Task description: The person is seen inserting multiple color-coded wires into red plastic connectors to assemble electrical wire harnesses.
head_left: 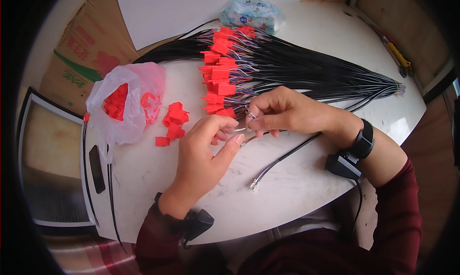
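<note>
Both hands meet over the middle of the white table. My right hand (287,113) pinches the wire ends of a black cable, with silvery metal terminals (250,113) showing at its fingertips. My left hand (206,148) curls in from the left, thumb and fingers around a thin wire end with a small metal tip (240,129); the exact grip is partly hidden. Just beyond them lies a row of red plastic connector housings (220,73) fitted on black cables (311,64). Another loose cable with bare terminals (255,183) rests nearer to me.
Loose red housings (175,116) lie left of my hands, beside a plastic bag (129,126) holding more. A wipes pack (251,13) stands at the back. A dark phone-like object (97,169) is at the left edge, a yellow-handled tool (398,55) at the far right.
</note>
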Tool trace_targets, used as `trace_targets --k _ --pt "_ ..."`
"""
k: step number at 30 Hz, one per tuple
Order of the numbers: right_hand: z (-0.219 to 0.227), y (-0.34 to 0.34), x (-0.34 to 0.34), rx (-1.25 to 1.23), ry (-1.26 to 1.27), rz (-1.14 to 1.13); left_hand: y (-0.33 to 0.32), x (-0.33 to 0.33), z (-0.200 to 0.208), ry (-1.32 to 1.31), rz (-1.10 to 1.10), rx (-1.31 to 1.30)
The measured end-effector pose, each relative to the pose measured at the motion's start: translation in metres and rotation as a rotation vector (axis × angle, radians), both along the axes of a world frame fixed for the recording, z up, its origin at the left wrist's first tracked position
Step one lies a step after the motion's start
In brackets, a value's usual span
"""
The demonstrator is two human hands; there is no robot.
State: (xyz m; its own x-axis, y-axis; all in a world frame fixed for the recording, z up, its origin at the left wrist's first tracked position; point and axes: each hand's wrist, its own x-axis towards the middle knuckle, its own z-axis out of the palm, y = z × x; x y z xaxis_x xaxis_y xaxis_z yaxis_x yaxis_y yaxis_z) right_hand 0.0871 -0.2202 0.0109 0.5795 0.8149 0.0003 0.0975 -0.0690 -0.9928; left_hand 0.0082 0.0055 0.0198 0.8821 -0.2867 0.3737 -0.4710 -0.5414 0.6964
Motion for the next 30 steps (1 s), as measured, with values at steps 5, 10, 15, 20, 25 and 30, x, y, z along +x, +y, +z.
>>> trace_targets --k 5,10,15,20,25,30 --pt "0.004 0.003 -0.004 0.021 0.014 -0.038 0.001 0.002 -0.004 0.073 -0.004 -0.027" --pt "0.005 0.002 -0.005 -0.007 -0.028 0.002 -0.002 0.0 -0.005 0.102 -0.025 -0.065" --pt "0.006 0.001 -0.004 -0.031 -0.009 0.026 -0.001 -0.001 -0.012 0.179 -0.022 -0.183" --pt "0.013 0.001 -0.006 -0.057 0.029 -0.008 -0.002 -0.004 -0.007 0.28 -0.011 -0.268" --pt "0.014 0.0 -0.006 -0.075 0.022 -0.006 -0.002 -0.004 -0.006 0.282 -0.008 -0.252" --pt "0.008 0.003 -0.006 -0.064 0.001 -0.004 -0.003 -0.005 -0.009 0.225 0.026 -0.236"
